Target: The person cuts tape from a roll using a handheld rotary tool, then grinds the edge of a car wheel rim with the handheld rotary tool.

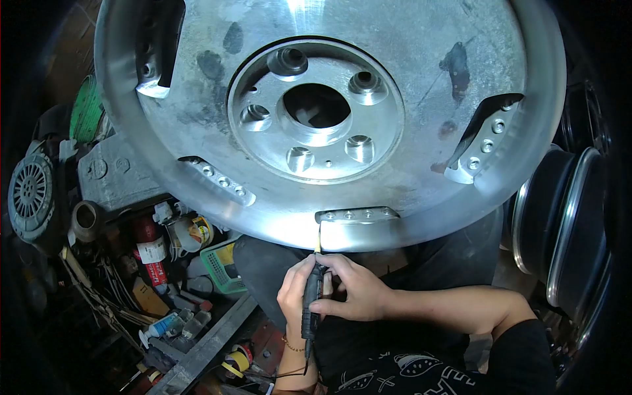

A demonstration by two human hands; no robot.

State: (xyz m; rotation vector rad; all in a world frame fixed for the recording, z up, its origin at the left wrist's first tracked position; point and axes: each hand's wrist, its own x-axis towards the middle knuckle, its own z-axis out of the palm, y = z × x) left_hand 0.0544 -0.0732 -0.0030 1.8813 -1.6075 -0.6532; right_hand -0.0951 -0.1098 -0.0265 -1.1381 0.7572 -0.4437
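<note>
My right hand [355, 286] and left hand [296, 289] are both curled round one black hand tool [313, 296], with no slack visible in the grip. My right thumb [324, 307] lies across the upper face of the barrel. My right index finger bears near the front end. My left fingers close in from the other side; part of that grip is hidden behind the barrel.

Tool axis: lengthwise, away from my body, inclined slightly to the right at the front. A thin cable [306, 366] leaves the rear end, near my left wrist. The yellow tip [317, 244] projects forward from the collar, just beyond my fingertips. Both hands are about equally near it.

Reference position: the tip reaches the left end of a slot [375, 214] in the lower rim of the metal wheel [322, 150]. Contact between tip and slot edge cannot be confirmed. The slot's long axis runs left to right, nearly square to the tool axis; its length extends to the right of the tip, beyond my right hand. A row of rivets [349, 215] shows inside.

The wheel stands directly ahead of my hands, its broad face towards me. Dark wheel rims [570, 230] are located well apart, on my right; a green basket [222, 266] is on my left.
</note>
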